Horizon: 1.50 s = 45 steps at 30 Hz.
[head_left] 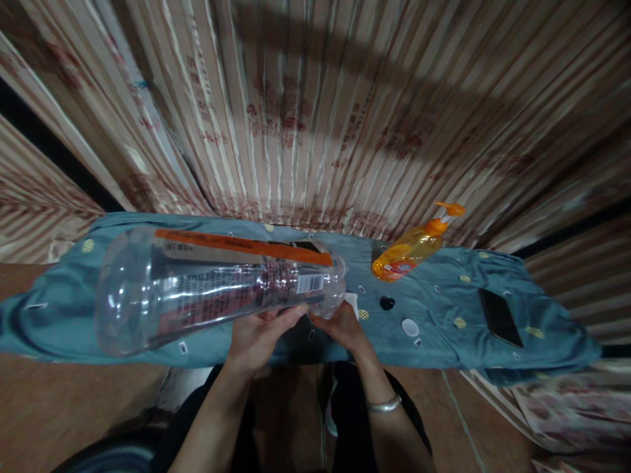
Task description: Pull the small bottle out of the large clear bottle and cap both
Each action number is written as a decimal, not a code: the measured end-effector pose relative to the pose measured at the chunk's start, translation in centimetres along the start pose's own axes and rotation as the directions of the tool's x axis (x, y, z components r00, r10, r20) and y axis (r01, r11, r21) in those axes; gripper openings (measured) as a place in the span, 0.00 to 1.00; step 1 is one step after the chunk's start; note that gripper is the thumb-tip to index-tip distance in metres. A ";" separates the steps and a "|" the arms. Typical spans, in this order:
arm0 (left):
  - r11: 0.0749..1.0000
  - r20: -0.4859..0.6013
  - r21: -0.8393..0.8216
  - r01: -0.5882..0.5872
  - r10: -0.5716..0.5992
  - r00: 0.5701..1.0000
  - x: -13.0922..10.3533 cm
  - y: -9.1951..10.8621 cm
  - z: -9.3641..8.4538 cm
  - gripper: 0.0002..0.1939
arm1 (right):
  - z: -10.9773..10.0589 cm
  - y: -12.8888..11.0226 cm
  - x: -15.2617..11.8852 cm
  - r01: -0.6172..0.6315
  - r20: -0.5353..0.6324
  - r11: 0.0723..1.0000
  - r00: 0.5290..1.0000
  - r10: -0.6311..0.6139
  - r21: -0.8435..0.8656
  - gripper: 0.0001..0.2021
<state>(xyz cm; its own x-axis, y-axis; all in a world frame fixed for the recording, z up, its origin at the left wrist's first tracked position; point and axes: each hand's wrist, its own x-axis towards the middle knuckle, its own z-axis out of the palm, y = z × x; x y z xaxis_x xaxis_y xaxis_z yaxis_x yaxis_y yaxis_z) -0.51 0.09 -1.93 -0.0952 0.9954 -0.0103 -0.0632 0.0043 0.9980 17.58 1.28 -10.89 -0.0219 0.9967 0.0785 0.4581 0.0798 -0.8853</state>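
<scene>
A large, see-through plastic bottle (207, 289) with an orange label strip and a barcode lies sideways in front of me, its neck end pointing right. My left hand (256, 336) grips its lower side near the shoulder. At the narrow end, my right hand (342, 326) has its fingers closed against the bottle; the fingertips are partly hidden. A small white piece (351, 302) shows just behind the right hand, and I cannot tell whether it is held. Right of that hand lie a small black cap (387, 303) and a round white disc (410, 327).
A pump bottle (409, 251) of orange-yellow liquid stands towards the back of the table covered in teal cloth (444, 335). Farther right lies a dark phone (500, 316). A pleated patterned curtain (305, 118) hangs directly behind the table.
</scene>
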 end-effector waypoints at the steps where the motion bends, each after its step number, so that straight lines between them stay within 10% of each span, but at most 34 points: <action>1: 1.000 -0.001 -0.009 -0.006 0.006 1.000 0.0 0.1 0.1 0.16 | 0.0 0.0 0.0 -0.003 0.004 1.000 1.000 0.003 -0.001 0.16; 45: 0.999 -0.020 -0.036 0.032 -0.033 0.999 -0.2 0.6 0.2 0.13 | -0.1 0.8 0.3 -0.025 0.004 0.999 1.000 0.025 -0.038 0.17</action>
<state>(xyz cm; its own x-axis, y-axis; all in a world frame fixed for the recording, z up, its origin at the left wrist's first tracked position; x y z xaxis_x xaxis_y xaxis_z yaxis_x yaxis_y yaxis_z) -0.33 -0.09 -1.31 -0.1131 0.9926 -0.0444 -0.1017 0.0329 0.9943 18.00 1.62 -11.50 -0.0139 0.9984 0.0543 0.4916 0.0542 -0.8692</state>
